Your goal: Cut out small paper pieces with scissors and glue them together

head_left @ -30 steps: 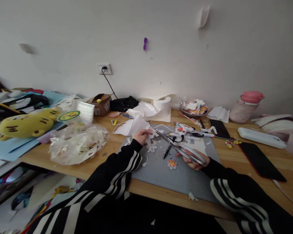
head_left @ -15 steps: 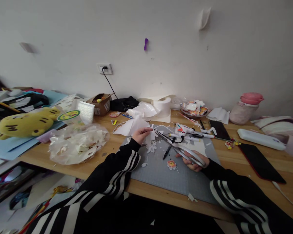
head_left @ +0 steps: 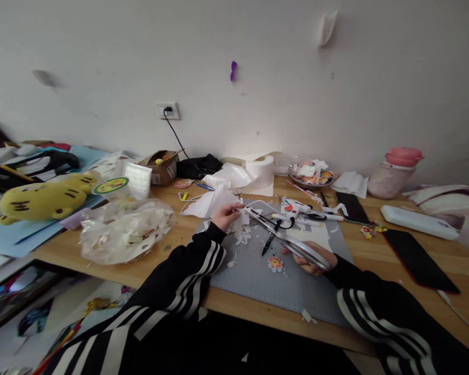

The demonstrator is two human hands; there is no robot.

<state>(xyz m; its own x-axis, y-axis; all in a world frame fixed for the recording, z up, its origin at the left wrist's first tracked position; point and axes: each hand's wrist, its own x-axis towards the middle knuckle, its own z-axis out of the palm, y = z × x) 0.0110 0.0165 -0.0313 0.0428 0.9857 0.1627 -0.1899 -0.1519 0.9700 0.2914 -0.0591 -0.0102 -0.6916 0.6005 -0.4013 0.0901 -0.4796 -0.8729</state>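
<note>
My right hand (head_left: 313,257) is wrapped round the handles of grey scissors (head_left: 303,250), whose closed-looking blades point up and left over the cutting mat (head_left: 250,278). Close to the blade tips, my left hand (head_left: 227,214) pinches something small; a white paper piece (head_left: 237,225) hangs by its fingertips, and I cannot make out exactly what is gripped. Below the scissors a small orange and pink cutout (head_left: 275,264) lies on the mat beside a black pen (head_left: 266,245). White scraps (head_left: 243,235) are scattered under the blades.
A glue gun (head_left: 296,207) and markers lie at the mat's back. Behind stand a paper roll (head_left: 260,174) and a bowl of scraps (head_left: 311,174). Phones (head_left: 420,260), a pink-lidded bottle (head_left: 394,174) are right; a plastic bag (head_left: 123,232) and yellow plush (head_left: 42,200) are left.
The scissors' handles and blades have come together. Both hands remain in nearly the same place.
</note>
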